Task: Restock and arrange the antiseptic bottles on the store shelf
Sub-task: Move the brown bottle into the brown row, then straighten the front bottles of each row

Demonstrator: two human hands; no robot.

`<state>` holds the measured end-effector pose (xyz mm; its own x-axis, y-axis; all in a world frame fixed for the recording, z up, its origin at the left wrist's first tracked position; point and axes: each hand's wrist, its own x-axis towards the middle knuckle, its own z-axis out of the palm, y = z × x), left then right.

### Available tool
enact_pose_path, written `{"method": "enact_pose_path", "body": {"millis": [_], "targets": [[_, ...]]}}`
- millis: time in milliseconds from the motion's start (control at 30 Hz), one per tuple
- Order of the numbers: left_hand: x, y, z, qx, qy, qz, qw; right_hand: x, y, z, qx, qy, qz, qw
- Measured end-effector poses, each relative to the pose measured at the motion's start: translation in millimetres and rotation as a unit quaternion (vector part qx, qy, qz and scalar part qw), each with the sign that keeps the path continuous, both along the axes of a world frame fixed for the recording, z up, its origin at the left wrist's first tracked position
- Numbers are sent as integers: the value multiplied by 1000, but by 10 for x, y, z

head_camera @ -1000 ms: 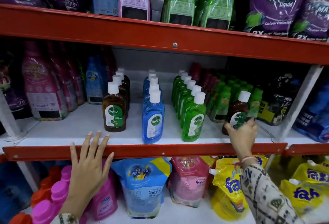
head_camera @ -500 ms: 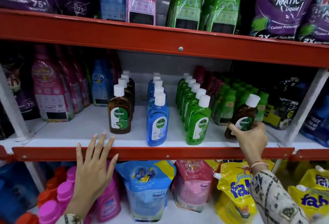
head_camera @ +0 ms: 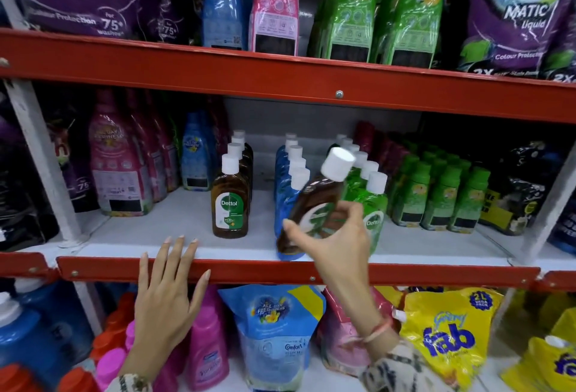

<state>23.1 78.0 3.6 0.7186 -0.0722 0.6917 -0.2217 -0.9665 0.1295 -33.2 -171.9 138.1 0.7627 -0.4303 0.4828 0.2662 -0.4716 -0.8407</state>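
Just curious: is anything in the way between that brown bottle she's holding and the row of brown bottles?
Nothing visible. The tilted brown Dettol bottle in the right hand has bare white shelf leftward to the brown row.

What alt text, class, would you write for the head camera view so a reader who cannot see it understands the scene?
A person's right hand holds a tilted brown Dettol bottle in front of rows of brown, blue and green Dettol bottles on a red-edged store shelf. The left hand rests flat on the shelf's front edge.
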Motion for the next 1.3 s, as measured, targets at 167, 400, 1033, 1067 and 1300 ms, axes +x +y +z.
{"method": "enact_pose_path", "body": {"millis": [167,400,1033,1067,1300], "targets": [[-15,74,-20,10,14,-10,1000,280,760,-154,26,5,49,998],[-1,65,-46,-3,26,-16,1000,679,1130,-334,-22,62,17,998],[-97,-35,133,-122,72,-45,989,650,1060,-462,-73,86,83,990],[-130,-69,215,-162,79,-54,982,633,1013,-476,-77,95,102,987],[-40,-241,656,-347,231,-155,895,579,919,-470,-135,174,168,961]]}}
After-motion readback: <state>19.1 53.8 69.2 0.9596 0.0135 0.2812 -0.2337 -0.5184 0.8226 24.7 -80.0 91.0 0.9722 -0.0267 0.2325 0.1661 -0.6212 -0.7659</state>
